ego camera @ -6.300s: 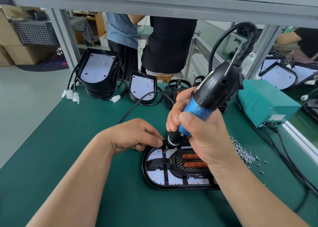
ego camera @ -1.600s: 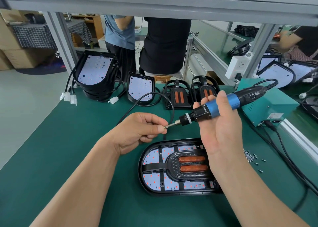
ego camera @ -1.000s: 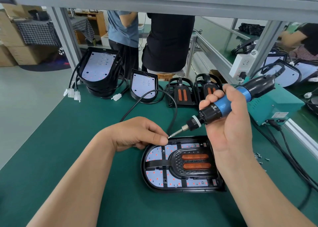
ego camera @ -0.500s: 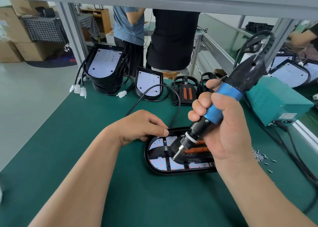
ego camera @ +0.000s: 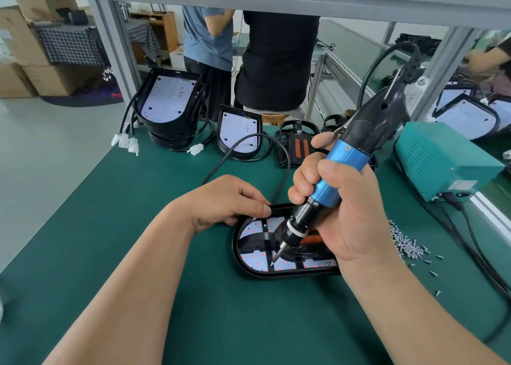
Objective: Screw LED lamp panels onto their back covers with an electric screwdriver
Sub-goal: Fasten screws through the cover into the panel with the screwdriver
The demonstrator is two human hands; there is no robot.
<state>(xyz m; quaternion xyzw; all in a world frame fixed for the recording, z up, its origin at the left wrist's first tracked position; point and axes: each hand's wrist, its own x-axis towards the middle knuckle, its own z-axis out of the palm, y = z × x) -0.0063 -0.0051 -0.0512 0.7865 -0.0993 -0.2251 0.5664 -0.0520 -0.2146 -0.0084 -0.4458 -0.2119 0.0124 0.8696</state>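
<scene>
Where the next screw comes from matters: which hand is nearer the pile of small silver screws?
Right. The right hand, gripping the blue electric screwdriver, is left of the screws; the left hand is farther left.

grey floor (ego camera: 47, 154), cardboard boxes (ego camera: 16, 68), wooden shelf (ego camera: 163, 32)

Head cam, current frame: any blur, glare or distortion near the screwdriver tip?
Head view: the screwdriver tip and the lamp panel under it are sharp; light is even, shadows under the right hand are soft, and there is no glare on the panel; wide-angle distortion tilts the frame post outward; another person's arm at far right is motion-blurred.
</scene>
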